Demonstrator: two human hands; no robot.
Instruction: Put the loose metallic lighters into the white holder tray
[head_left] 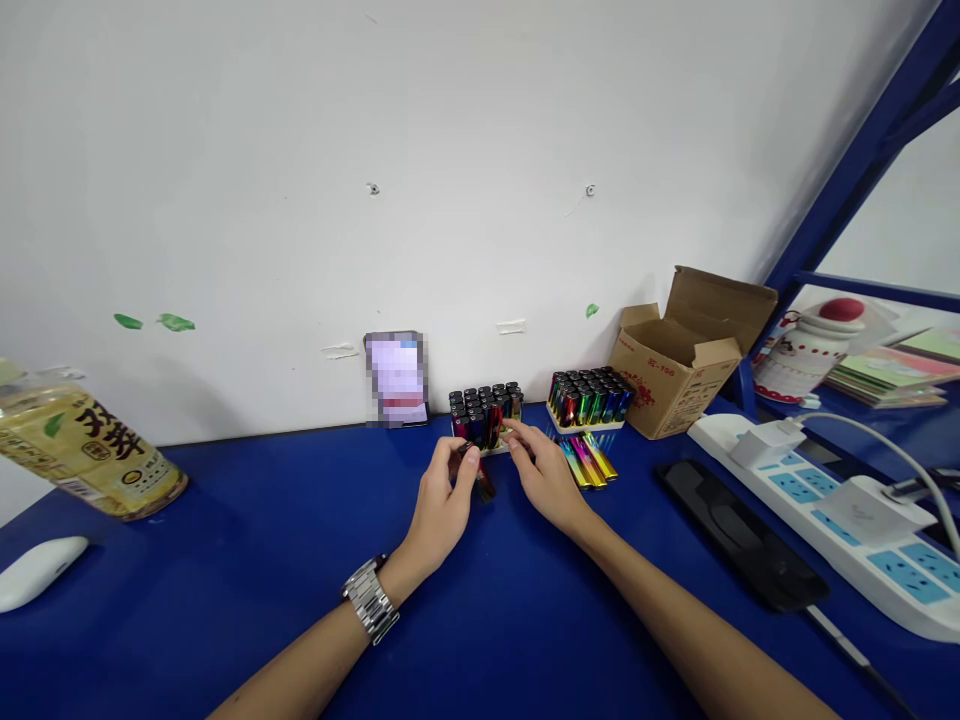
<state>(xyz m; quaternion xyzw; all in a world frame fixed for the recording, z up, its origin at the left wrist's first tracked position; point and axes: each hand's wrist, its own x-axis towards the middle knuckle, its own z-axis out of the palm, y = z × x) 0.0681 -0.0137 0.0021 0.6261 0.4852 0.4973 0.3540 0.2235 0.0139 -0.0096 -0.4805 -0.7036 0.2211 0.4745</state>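
Left hand (448, 497) pinched dark-red metallic lighter (481, 478); right hand (546, 474), half-open, fingertips on white tray of upright lighters (486, 410) at blue bench (262, 560) back edge; sorting step, next move needing fine alignment.

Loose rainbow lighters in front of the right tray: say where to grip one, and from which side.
Pinch the outermost lighter across its long narrow sides near mid-body, coming from above and the right: they lie flat, side by side, so likely only that edge is free.
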